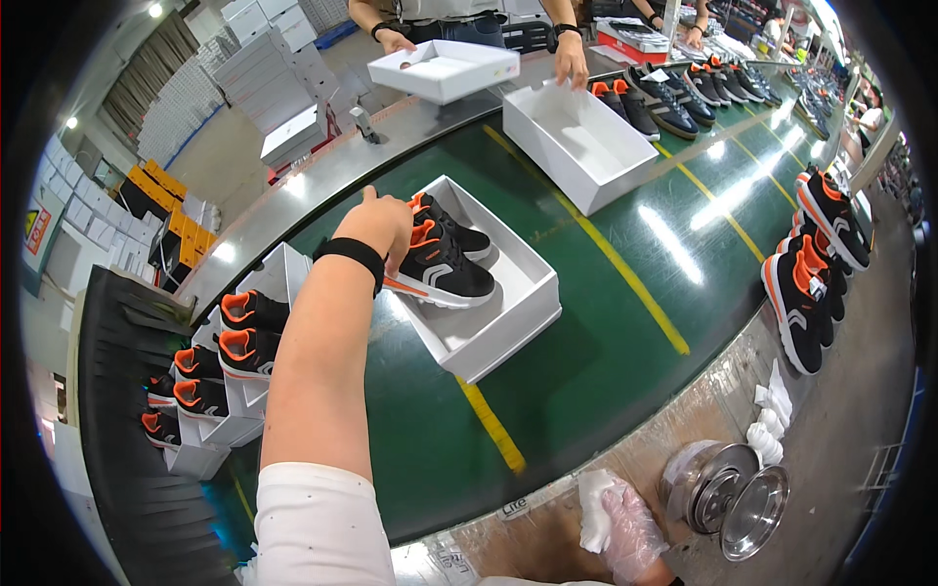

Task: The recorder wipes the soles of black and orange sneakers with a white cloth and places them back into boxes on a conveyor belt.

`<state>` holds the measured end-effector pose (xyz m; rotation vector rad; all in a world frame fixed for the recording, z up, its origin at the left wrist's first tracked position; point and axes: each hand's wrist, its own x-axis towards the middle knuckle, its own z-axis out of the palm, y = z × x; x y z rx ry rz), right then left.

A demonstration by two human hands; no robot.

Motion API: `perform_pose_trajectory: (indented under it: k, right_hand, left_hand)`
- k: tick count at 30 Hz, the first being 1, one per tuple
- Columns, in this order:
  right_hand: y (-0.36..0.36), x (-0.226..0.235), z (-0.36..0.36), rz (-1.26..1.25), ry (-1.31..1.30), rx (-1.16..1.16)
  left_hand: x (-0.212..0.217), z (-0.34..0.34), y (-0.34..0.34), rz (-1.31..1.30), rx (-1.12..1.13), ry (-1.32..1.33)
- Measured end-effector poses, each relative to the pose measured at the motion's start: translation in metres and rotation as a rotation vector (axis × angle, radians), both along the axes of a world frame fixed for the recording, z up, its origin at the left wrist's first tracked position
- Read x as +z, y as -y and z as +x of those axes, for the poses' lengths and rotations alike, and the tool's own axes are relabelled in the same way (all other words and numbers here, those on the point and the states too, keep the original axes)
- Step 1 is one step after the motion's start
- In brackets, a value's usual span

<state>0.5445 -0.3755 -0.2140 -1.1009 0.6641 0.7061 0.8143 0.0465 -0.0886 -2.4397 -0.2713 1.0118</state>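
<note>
A pair of black sneakers [445, 266] with orange linings and white soles sits side by side, heels toward my left hand, in an open white shoebox [513, 317] on the green conveyor belt. My left hand [379, 227] is closed at the heel end of the sneakers, over the box's left side; part of its fingers is hidden behind the wrist and the shoes. A black band circles that wrist. Low in the view, my right hand [630, 527] wears a clear plastic glove. It is closed on a crumpled white cloth [594, 508], beside a round metal container [703, 483].
Across the belt [625, 361] a person holds a white box lid [445, 70] and touches another white shoebox [576, 146]. Boxed sneakers [249, 347] stand at left. More sneakers [801, 303] lie on the right ledge, others [674, 98] along the far belt.
</note>
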Motion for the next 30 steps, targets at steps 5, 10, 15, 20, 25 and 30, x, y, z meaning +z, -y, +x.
perform_pose_trajectory:
  k: [5, 10, 15, 20, 25, 30]
  right_hand:
    - [-0.002, 0.003, 0.005, 0.02, -0.006, -0.012]
    - [0.009, 0.013, -0.012, 0.065, 0.016, -0.034]
    - [0.029, 0.014, -0.041, -0.092, 0.25, 0.119]
    - [0.049, 0.036, -0.056, 0.116, 0.153, 0.071]
    - [0.086, 0.114, -0.048, 0.316, 0.544, 0.256]
    - [0.132, 0.168, -0.019, -0.374, 1.162, 0.198]
  left_hand:
    - [0.014, -0.023, 0.005, 0.064, -0.26, 0.01]
    - [0.047, -0.055, 0.021, 0.054, -0.365, 0.129]
    - [0.116, -0.112, 0.035, -0.05, -0.372, 0.258]
    - [0.172, -0.183, 0.096, -0.167, -0.184, 0.397]
    - [0.129, -0.278, 0.111, -1.212, 0.499, 0.609]
    - [-0.007, -0.371, 0.19, -2.379, 1.305, 0.397]
